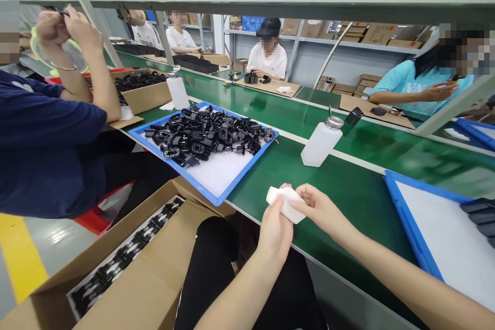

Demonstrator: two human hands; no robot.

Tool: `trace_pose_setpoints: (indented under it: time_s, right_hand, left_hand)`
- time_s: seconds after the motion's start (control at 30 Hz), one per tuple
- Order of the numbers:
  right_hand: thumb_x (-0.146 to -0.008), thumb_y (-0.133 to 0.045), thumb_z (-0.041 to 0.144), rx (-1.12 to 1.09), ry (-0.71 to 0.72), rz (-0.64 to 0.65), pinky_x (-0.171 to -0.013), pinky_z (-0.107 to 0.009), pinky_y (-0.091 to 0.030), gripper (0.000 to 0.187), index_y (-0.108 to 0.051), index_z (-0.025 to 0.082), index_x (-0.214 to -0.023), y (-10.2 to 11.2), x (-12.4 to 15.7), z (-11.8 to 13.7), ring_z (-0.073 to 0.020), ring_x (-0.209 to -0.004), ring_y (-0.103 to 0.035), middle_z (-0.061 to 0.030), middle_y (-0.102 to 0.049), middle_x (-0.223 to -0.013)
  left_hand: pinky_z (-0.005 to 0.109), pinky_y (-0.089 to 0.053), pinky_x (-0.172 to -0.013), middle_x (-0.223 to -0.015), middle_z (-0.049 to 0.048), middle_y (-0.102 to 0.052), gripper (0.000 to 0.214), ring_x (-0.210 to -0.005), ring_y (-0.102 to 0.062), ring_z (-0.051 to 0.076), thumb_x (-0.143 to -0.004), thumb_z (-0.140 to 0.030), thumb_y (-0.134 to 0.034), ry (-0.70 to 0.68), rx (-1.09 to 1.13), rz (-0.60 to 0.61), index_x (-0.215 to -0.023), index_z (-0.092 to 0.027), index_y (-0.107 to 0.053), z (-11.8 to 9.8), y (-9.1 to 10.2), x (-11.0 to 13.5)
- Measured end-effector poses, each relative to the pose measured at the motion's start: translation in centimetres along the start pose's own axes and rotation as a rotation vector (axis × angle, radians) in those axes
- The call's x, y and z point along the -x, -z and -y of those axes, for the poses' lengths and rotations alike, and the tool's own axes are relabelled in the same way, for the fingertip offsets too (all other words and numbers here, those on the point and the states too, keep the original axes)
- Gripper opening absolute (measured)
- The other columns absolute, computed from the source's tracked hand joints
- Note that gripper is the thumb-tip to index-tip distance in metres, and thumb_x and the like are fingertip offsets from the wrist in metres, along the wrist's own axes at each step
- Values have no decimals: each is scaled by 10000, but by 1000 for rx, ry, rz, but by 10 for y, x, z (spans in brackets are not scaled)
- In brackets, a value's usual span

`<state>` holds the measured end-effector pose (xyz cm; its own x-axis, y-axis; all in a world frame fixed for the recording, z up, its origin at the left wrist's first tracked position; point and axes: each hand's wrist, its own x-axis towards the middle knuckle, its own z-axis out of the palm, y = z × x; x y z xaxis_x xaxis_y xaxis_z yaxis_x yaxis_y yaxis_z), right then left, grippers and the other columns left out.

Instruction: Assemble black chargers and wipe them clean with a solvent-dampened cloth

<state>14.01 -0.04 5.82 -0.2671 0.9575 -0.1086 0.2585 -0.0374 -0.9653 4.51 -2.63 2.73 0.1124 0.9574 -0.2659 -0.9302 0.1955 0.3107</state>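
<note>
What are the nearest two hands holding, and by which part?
A bunched white cloth: the left hand holds its left part, thumb on top; the right hand pinches its right side. Whether it wraps anything cannot be told.

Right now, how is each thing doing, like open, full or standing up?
White cloth: bunched up
Left hand: holding the cloth
Right hand: holding the cloth
Nearer white bottle: upright
Left blue-rimmed tray: piled with black parts, some bare white showing
Low cardboard box: open, dark pieces inside

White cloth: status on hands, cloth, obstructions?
Left hand and right hand holding white cloth. Cloth bunched; inside not visible. No obstruction visible; nearer white bottle stands beyond.
</note>
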Motion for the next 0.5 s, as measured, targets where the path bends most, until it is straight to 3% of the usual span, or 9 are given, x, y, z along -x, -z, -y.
trace_pose_setpoints:
  time_s: [0.2,0.37,0.5]
  right_hand:
    - [-571,-574,408,56,-130,57,-507,-234,-340,272,-506,152,-631,11,-18,-12,-120,-564,-459,7,-514,-611]
    - [-578,-547,339,287,51,-50,-498,-242,-341,182,-515,162,-609,14,-34,-12,-130,-559,-456,6,-513,-609]
    - [-643,-492,247,473,167,-24,-516,-237,-356,78,-501,175,-613,9,-32,-7,-124,-553,-466,17,-520,-607]
  left_hand:
    - [259,-395,-841,-935,96,-576,224,-900,-532,151,-768,-146,-414,34,93,-83,-956,-104,-528,4,4,-14]
    - [243,-430,-766,-940,99,-569,260,-902,-532,156,-789,-258,-377,28,141,-59,-969,-121,-505,5,4,-22]
    - [237,-436,-718,-935,103,-554,366,-901,-527,165,-785,-402,-326,52,188,-35,-943,-123,-502,5,8,-25]
